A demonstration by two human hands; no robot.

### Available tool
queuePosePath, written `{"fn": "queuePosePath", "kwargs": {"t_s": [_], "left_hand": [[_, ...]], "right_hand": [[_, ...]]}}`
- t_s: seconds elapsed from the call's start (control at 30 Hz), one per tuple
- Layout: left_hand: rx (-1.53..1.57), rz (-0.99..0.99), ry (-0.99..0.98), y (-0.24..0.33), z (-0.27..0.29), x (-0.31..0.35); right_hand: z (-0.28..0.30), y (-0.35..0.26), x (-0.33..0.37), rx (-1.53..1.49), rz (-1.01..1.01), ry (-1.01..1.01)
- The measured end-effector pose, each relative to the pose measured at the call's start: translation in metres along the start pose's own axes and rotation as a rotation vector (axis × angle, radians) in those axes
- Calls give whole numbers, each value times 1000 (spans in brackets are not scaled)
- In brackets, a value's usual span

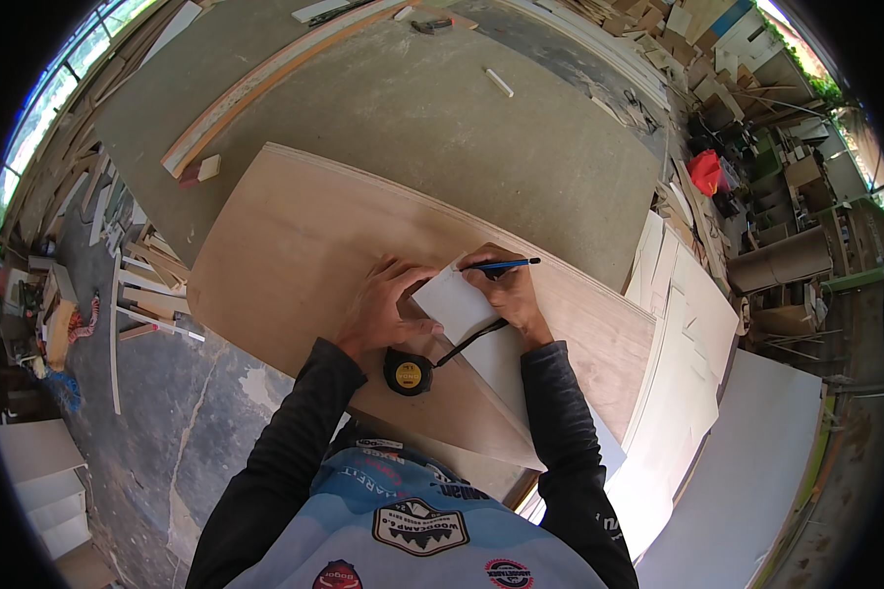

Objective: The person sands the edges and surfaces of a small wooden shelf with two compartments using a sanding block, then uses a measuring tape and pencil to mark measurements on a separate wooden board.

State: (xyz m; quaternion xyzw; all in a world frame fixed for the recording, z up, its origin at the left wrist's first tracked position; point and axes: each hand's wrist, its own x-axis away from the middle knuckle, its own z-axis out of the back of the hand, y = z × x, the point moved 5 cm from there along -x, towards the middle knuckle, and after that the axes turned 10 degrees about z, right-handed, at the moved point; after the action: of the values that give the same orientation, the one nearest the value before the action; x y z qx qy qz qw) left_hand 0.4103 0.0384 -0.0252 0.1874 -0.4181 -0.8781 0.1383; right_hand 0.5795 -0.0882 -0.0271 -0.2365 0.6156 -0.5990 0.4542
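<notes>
A large light-brown plywood sheet lies under both my hands. My right hand grips a blue-and-black pencil over the far end of a white rectangular piece; whether that piece is paper or thin board I cannot tell. My left hand rests on the plywood with thumb and fingers apart, its fingertips at the white piece's left edge. Close below the left hand sits a round black-and-yellow tape measure. Its black strap reaches toward my right wrist.
Beyond the plywood spreads a grey-green work surface with a long wooden strip, a small red-and-white block and a white stick. Pale sheets stack at the right. Wood scraps lie at the left.
</notes>
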Motion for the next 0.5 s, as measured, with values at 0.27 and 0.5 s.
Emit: {"fn": "queuePosePath", "kwargs": {"t_s": [0.27,0.5], "left_hand": [[7,-7,2,-2,-1,1],[33,6,-4,0,0,0]], "right_hand": [[0,1,0,15,12,2],[1,0,0,29,18,25]]}}
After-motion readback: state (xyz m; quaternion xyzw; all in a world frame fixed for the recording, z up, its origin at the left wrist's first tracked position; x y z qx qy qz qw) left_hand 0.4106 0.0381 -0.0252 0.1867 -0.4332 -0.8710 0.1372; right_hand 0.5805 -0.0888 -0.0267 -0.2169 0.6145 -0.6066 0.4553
